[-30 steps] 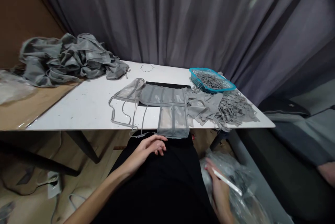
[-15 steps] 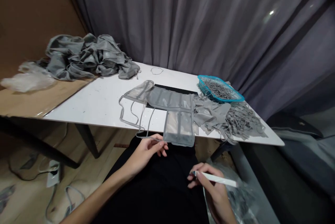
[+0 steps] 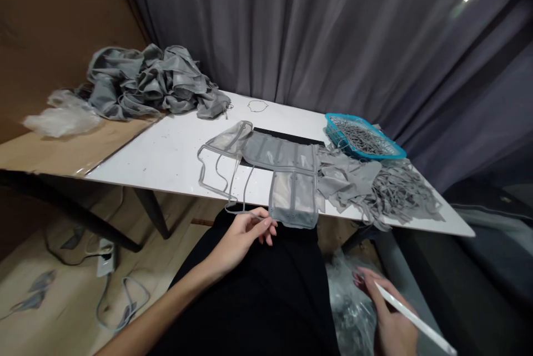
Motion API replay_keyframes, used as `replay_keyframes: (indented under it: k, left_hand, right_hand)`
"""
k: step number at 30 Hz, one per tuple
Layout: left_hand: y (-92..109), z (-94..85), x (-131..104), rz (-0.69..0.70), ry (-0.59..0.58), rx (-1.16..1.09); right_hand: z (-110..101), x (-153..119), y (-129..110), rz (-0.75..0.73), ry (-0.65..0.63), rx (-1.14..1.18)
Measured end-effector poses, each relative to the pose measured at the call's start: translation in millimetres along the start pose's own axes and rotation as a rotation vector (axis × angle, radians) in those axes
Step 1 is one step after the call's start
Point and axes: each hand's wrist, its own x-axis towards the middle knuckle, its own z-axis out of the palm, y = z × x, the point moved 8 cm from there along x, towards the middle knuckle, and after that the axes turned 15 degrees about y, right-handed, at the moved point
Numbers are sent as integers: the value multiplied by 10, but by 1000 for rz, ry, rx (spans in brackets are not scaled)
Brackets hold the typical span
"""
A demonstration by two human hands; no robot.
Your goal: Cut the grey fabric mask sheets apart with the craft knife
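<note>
A grey piece with clear mesh-like panels and thin straps point(image 3: 293, 192) lies over the table's front edge, partly on a black mat point(image 3: 291, 136). My left hand point(image 3: 253, 228) pinches a strap of it beside its lower left corner. Low on the right, away from the table, my right hand point(image 3: 389, 306) holds a white pen point(image 3: 416, 320) that slants down to the right. The pen's upper end is hidden by the fingers.
Crumpled grey fabric pieces point(image 3: 154, 84) and a clear plastic bag point(image 3: 62, 114) lie at the left. On the right are a blue basket point(image 3: 362, 136) of grey strips and loose grey scraps point(image 3: 400, 192). A clear bag point(image 3: 353, 306) hangs below the white table point(image 3: 166, 161).
My right hand has moved right and down with the pen, whose tilt is now steeper. My left hand keeps its pinch on the strap. The whole view has shifted slightly.
</note>
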Motion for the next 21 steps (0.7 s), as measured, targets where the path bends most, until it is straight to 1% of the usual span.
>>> replay_keyframes:
  k: [1, 2, 4, 5, 6, 7, 9, 10, 12, 14, 17, 21]
  left_hand:
    - [16, 9, -7, 21, -4, 14]
    - [32, 19, -18, 41, -10, 28]
    - [56, 33, -43, 73, -21, 55]
    - [64, 31, -53, 83, -20, 62]
    - [67, 23, -61, 89, -15, 63]
    - [66, 7, -64, 92, -5, 57]
    - [55, -35, -65, 91, 21, 38]
    - [47, -55, -66, 89, 32, 30]
    - [31, -82, -72, 86, 46, 25]
    - [23, -86, -88, 88, 47, 21]
    - [18, -73, -108, 91, 47, 8]
    - [-6, -69, -97, 92, 62, 2]
  right_hand:
    - [160, -32, -253, -90, -71, -45]
    - [365, -99, -536, -187, -160, -52]
    - [780, -254, -1083, -350, -270, -8]
    - [1003, -334, -1304, -404, -333, 21]
    - [1205, -389, -1473, -430, -372, 53]
    - [1404, -432, -1584, -435, -421, 71]
    - [1731, -472, -1664, -398, -502, 90]
    - [1845, -474, -1651, -362, -523, 98]
    - [1975, -467, -1575, -280, -533, 118]
    - [2023, -494, -1497, -225, -545, 132]
    - [2041, -596, -1441, -210, -580, 119]
    - [2025, -658, -1426, -202, -534, 121]
